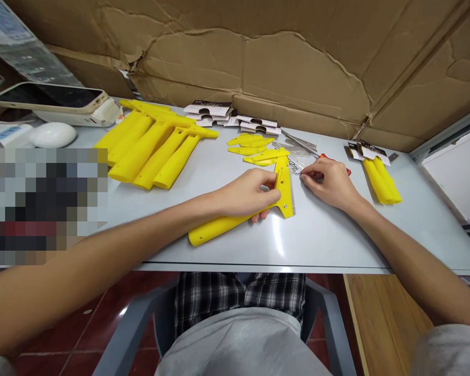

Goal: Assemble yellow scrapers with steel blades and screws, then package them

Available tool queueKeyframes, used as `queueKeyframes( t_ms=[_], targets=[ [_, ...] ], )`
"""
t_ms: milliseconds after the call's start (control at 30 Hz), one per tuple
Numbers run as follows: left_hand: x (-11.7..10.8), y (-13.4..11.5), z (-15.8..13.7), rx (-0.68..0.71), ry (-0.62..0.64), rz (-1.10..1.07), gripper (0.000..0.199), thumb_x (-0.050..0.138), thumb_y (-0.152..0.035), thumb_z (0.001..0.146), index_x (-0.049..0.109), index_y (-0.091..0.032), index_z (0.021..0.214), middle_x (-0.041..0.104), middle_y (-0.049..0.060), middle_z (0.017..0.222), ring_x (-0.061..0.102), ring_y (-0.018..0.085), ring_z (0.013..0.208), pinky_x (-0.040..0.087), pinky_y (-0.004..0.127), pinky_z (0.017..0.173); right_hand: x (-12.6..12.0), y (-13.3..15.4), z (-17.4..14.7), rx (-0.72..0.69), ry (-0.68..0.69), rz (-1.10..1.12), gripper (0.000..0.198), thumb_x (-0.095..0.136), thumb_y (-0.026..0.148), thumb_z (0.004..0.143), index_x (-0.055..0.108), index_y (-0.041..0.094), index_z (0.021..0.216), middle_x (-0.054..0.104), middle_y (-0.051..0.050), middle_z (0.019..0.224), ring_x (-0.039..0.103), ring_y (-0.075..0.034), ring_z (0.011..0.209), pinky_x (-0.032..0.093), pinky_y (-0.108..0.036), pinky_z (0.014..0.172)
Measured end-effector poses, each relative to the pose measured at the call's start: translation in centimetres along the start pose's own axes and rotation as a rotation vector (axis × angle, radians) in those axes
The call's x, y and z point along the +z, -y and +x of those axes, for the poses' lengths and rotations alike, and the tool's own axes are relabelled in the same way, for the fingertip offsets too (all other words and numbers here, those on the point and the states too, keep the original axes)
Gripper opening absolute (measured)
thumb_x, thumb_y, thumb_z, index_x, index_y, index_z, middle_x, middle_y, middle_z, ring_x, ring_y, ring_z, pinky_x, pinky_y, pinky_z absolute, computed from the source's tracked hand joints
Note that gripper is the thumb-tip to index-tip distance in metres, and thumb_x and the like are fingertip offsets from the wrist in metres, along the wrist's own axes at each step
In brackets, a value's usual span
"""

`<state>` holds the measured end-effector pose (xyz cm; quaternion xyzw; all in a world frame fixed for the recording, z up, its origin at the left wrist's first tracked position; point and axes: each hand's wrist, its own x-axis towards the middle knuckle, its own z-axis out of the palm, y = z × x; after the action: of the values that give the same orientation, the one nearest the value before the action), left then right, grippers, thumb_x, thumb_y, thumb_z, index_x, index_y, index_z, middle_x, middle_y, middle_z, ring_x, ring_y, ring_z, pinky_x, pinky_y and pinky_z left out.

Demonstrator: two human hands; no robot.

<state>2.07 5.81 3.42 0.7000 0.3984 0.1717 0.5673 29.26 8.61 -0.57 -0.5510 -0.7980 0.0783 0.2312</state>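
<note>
My left hand (246, 194) is wrapped around a yellow plastic scraper (219, 228), close to its head. A thin metal blade (292, 190) shows along the head's right edge, and one screw sits near its lower end. Beside the head, my right hand (329, 180) has thumb and fingertips pinched together at a small pile of screws (294, 166). Whatever lies between those fingertips is too small to make out. A screwdriver (301, 142) with a red handle passes behind this hand; whether the palm touches it cannot be told. Loose yellow cover plates (250, 143) lie beyond the scraper.
Several yellow scraper handles (152, 143) are stacked at left, near a phone (50, 96) and a white mouse (54, 134). Bare metal blades (303, 146) and carded packets (209, 109) lie at the back. Two packaged scrapers (382, 180) rest at right. Cardboard (235, 57) walls the rear.
</note>
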Motion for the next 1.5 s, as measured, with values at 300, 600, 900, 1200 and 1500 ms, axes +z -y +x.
queueKeyframes(
  t_ms=[300, 600, 900, 1200, 1500],
  targets=[
    [0.3, 0.1, 0.1, 0.017, -0.026, -0.044, 0.011, 0.060, -0.011, 0.087, 0.067, -0.019, 0.088, 0.063, 0.000, 0.056, 0.058, 0.015, 0.041, 0.048, 0.024, 0.039, 0.1, 0.3, 0.1, 0.022, 0.003, 0.067, 0.022, 0.064, 0.027, 0.091, 0.081, 0.013, 0.095, 0.070, -0.006, 0.092, 0.053, -0.005, 0.075, 0.039, -0.022, 0.076],
    [1.2, 0.4, 0.2, 0.052, -0.137, -0.120, 0.013, 0.061, -0.009, 0.087, 0.066, -0.019, 0.094, 0.064, -0.004, 0.059, 0.058, 0.011, 0.038, 0.047, 0.021, 0.037, 0.0, 3.4, -0.7, -0.014, -0.038, 0.581, 0.052, 0.074, 0.064, 0.093, 0.078, 0.013, 0.102, 0.069, -0.010, 0.102, 0.061, -0.008, 0.089, 0.050, -0.021, 0.078],
    [2.2, 0.7, 0.2, 0.078, -0.224, -0.148, 0.020, 0.064, -0.013, 0.089, 0.069, -0.018, 0.108, 0.063, -0.006, 0.060, 0.063, 0.013, 0.042, 0.049, 0.022, 0.038, 1.6, 5.8, -1.4, 0.007, -0.130, 0.658, 0.064, 0.077, 0.081, 0.085, 0.083, 0.018, 0.097, 0.060, -0.013, 0.122, 0.060, -0.014, 0.117, 0.058, -0.025, 0.089],
    [2.8, 0.5, 0.0, 0.100, -0.238, -0.116, 0.006, 0.065, -0.020, 0.092, 0.064, -0.020, 0.097, 0.062, -0.006, 0.057, 0.061, 0.013, 0.039, 0.047, 0.022, 0.036, 1.6, 6.1, -1.4, 0.040, -0.102, 0.743, 0.065, 0.085, 0.075, 0.080, 0.068, 0.015, 0.100, 0.060, -0.010, 0.120, 0.060, -0.011, 0.112, 0.060, -0.024, 0.090],
    [2.9, 0.4, -0.2, 0.134, -0.195, -0.076, 0.003, 0.061, -0.018, 0.091, 0.060, -0.021, 0.091, 0.060, -0.006, 0.052, 0.059, 0.012, 0.038, 0.044, 0.021, 0.038, 1.0, 6.2, -1.1, 0.276, 0.207, 1.106, 0.081, 0.095, 0.060, 0.069, 0.045, 0.017, 0.116, 0.065, -0.006, 0.113, 0.065, -0.009, 0.094, 0.058, -0.024, 0.082]
  ],
)
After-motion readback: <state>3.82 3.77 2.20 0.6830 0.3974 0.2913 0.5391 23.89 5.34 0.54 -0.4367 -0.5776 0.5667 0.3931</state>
